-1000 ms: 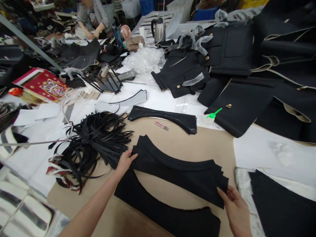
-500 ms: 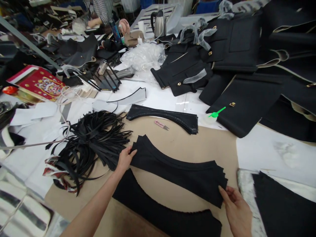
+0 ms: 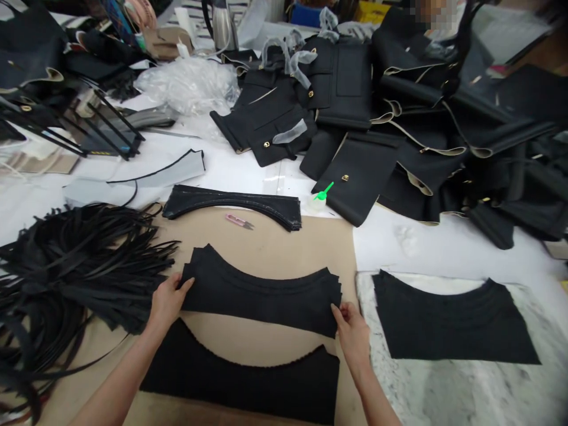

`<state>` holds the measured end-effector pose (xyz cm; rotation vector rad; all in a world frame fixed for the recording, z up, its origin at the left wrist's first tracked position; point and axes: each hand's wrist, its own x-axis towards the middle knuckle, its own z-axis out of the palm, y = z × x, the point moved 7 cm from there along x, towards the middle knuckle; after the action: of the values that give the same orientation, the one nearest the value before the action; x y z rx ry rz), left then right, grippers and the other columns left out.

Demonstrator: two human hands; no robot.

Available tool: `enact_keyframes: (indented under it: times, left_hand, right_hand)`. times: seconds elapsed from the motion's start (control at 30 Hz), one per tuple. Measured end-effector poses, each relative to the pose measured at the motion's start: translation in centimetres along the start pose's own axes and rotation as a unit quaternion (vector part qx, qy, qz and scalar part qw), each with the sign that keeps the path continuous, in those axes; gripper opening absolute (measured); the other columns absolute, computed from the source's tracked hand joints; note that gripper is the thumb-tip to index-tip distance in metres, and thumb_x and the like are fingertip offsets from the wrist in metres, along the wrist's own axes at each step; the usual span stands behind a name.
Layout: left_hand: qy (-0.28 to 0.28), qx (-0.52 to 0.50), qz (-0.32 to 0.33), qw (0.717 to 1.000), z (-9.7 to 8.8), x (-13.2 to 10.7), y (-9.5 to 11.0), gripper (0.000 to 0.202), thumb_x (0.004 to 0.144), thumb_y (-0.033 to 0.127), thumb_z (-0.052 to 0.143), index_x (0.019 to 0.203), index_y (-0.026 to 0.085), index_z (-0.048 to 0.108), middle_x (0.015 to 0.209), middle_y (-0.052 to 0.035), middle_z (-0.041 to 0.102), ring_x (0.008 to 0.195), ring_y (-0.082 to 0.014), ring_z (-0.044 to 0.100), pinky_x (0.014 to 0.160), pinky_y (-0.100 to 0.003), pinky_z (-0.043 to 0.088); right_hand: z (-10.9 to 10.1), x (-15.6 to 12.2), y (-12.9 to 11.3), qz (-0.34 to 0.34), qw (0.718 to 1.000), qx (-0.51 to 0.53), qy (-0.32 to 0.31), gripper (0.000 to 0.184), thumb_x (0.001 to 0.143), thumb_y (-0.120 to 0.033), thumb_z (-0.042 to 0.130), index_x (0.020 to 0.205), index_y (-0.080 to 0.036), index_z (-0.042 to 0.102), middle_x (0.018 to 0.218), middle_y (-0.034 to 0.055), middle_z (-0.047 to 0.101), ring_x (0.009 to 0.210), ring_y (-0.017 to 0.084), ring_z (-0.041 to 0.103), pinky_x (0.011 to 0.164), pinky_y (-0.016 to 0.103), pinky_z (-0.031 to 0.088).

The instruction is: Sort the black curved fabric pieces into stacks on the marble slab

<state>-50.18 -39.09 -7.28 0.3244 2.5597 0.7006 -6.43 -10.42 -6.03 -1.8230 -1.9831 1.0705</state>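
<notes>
Between my hands lies a stack of curved black fabric pieces (image 3: 261, 296), its layers slightly fanned at both ends. My left hand (image 3: 171, 299) pinches the left end between thumb and fingers. At the right end, my right hand (image 3: 350, 328) grips the lower corner the same way. Nearer to me, a larger black curved panel (image 3: 248, 384) lies on the brown board (image 3: 328, 242). Beyond the stack are a pile of narrow black curved strips (image 3: 235, 204) and pink thread snips (image 3: 239, 222). Long black strips (image 3: 102, 266) are heaped beside my left hand.
Black curved pieces (image 3: 448, 322) rest on a marbled slab (image 3: 444, 390) at right. A small pot with a green brush (image 3: 320, 198) stands near black bag parts (image 3: 355, 171). Behind are clear plastic (image 3: 190, 86), a black router (image 3: 106, 133) and a metal kettle (image 3: 224, 26).
My view has swung right, so the scene sits further left and the marbled slab shows more fully. Both hands still hold the stack, which now lies more level in view.
</notes>
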Motion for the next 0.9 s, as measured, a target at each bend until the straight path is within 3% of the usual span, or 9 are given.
enact_keyframes:
  times: [0.4, 0.9]
  left_hand:
    - [-0.026, 0.016, 0.047, 0.998, -0.3, -1.0, 2.3, 0.025, 0.074, 0.043, 0.056, 0.082, 0.021, 0.066, 0.075, -0.0036, 0.071, 0.08, -0.0254, 0.067, 0.069, -0.03, 0.05]
    - [-0.007, 0.047, 0.072, 0.996, -0.4, -1.0, 2.1, 0.014, 0.079, 0.029, 0.056, 0.07, 0.019, 0.058, 0.062, 0.0034, 0.054, 0.061, -0.014, 0.052, 0.058, -0.024, 0.035]
  right_hand:
    - [0.0, 0.0, 0.3, 0.012, 1.0, -0.013, -0.01, 0.045, 0.075, -0.067, 0.048, 0.078, -0.022, 0.053, 0.063, 0.0025, 0.061, 0.052, 0.02, 0.057, 0.052, 0.031, 0.042]
    - [0.4, 0.5, 1.7, 0.065, 0.993, -0.084, -0.048, 0.044, 0.074, -0.066, 0.047, 0.084, -0.024, 0.055, 0.069, 0.0015, 0.063, 0.06, 0.024, 0.062, 0.06, 0.036, 0.044]
